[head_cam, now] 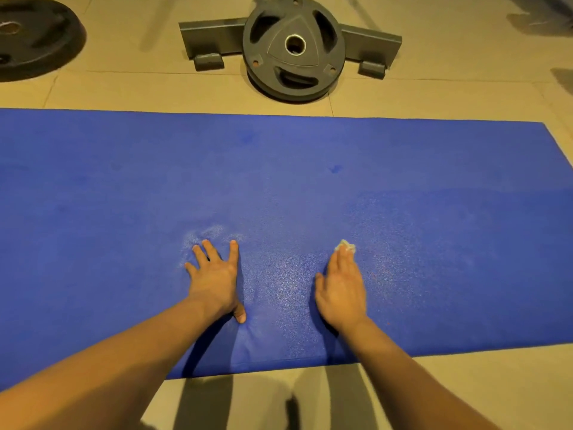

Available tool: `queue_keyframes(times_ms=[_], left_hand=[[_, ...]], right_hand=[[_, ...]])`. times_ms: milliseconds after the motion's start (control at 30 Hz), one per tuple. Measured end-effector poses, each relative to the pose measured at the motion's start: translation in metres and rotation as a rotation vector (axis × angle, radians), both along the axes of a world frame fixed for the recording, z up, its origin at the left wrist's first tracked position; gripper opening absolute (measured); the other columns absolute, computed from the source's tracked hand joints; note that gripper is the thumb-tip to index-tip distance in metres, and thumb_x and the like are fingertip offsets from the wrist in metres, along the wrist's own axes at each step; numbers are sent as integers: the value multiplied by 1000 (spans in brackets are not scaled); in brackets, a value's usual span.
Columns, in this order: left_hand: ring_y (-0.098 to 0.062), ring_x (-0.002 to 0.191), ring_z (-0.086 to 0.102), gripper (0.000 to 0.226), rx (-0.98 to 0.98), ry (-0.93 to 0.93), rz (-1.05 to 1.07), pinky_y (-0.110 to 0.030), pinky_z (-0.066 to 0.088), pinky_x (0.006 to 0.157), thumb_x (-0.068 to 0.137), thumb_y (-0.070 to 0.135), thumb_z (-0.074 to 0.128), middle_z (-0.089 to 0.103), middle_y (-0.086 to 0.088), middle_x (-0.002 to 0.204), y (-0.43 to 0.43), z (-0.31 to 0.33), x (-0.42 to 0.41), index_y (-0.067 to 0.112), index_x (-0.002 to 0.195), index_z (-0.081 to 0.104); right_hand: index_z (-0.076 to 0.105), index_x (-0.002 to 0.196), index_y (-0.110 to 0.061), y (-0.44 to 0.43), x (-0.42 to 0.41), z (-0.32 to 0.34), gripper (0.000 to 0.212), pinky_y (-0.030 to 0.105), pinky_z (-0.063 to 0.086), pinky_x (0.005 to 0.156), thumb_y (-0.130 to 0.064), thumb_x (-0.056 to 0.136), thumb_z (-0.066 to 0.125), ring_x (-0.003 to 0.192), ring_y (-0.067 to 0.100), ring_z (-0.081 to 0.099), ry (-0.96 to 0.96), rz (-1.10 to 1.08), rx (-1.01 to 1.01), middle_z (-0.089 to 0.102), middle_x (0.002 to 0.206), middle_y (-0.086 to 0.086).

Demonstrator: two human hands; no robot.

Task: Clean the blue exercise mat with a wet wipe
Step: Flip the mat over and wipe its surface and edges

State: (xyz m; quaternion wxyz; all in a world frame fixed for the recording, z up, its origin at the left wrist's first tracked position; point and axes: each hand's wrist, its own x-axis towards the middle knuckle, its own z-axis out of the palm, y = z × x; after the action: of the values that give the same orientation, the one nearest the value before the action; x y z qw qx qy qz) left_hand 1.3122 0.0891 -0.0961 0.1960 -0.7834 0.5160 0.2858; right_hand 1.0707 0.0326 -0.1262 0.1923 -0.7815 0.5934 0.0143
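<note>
The blue exercise mat (279, 181) lies flat across the tiled floor, filling the middle of the view. My left hand (215, 277) rests flat on the mat with its fingers spread. My right hand (342, 283) lies flat on the mat to the right of it, fingers straight and together, pressing a small crumpled white wet wipe (346, 246) that sticks out under the fingertips. The mat around and to the right of my right hand looks darker and glistens. A pale dusty smear (210, 234) sits just beyond my left fingertips.
Beyond the mat's far edge a grey weight plate (293, 48) leans on a grey metal rack base (210, 38). A black weight plate (34, 35) lies at the far left. Beige floor tiles (465, 392) border the mat's near edge.
</note>
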Motion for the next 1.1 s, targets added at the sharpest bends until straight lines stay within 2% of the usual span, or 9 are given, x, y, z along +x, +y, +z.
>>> queue_keyframes(times_ms=[167, 300, 433, 533, 633, 700, 800, 967, 1100], left_hand=[[-59, 148, -13, 172, 7, 20, 9, -72, 15, 118, 44, 60, 97, -19, -39, 159, 0, 1, 0, 19, 157, -26], [-59, 148, -12, 172, 17, 15, 6, -72, 16, 117, 45, 61, 97, -19, -40, 158, -4, 3, -1, 19, 157, -26], [-60, 148, -11, 173, 26, 15, 13, -72, 17, 117, 44, 59, 98, -19, -40, 158, -3, 5, -1, 19, 156, -28], [-61, 148, -11, 175, 30, 11, 22, -74, 18, 116, 44, 57, 99, -19, -42, 157, -6, 3, -4, 17, 155, -29], [-62, 147, -11, 176, 45, 12, 38, -75, 18, 115, 43, 54, 100, -18, -43, 156, -9, 3, -6, 15, 155, -31], [-63, 146, -11, 176, 47, 15, 40, -75, 18, 115, 43, 53, 100, -18, -44, 156, -10, 3, -7, 15, 154, -31], [-63, 146, -10, 177, 51, 3, 34, -75, 19, 114, 43, 54, 100, -18, -44, 156, -9, 2, -6, 15, 154, -32], [-63, 146, -9, 177, 48, -4, 32, -75, 20, 115, 42, 56, 99, -18, -44, 156, -10, 2, -6, 15, 153, -33], [-64, 146, -9, 177, 56, -4, 30, -75, 21, 114, 42, 56, 99, -17, -45, 156, -12, 3, -7, 15, 154, -32]], right_hand=[[2, 159, 2, 39, 85, 6, 71, 42, -1, 124, -29, 106, 36, 155, 32, -10, -63, 266, 56, -7, 168, 17], [13, 160, -1, 18, 51, 6, 69, 50, 17, 125, -35, 105, 36, 156, 31, 4, 33, 513, -42, 6, 169, 14], [26, 157, -1, -25, -31, 3, 69, 51, 28, 121, -40, 102, 36, 154, 32, 18, 198, 330, -86, 21, 166, 15], [17, 158, 3, -43, -55, 0, 73, 50, 22, 124, -44, 106, 35, 155, 35, 11, 264, 130, -20, 10, 168, 19], [11, 155, 11, -35, -8, 0, 85, 50, 9, 126, -54, 104, 30, 154, 44, 0, 244, -48, 43, 2, 165, 30], [13, 153, 14, -18, 33, 2, 86, 53, 7, 126, -54, 104, 28, 152, 48, -2, 207, -20, -3, 2, 162, 35], [9, 156, 9, 6, 71, 2, 78, 51, 6, 127, -47, 106, 31, 154, 43, -7, 95, 138, -4, -3, 165, 29], [7, 160, 0, -19, 28, 2, 75, 44, 15, 126, -44, 105, 34, 156, 30, -2, 37, 546, -8, 0, 168, 16], [11, 159, 3, -67, -59, -1, 87, 47, 20, 125, -58, 97, 17, 156, 34, 5, 206, 307, -47, 7, 167, 20]])
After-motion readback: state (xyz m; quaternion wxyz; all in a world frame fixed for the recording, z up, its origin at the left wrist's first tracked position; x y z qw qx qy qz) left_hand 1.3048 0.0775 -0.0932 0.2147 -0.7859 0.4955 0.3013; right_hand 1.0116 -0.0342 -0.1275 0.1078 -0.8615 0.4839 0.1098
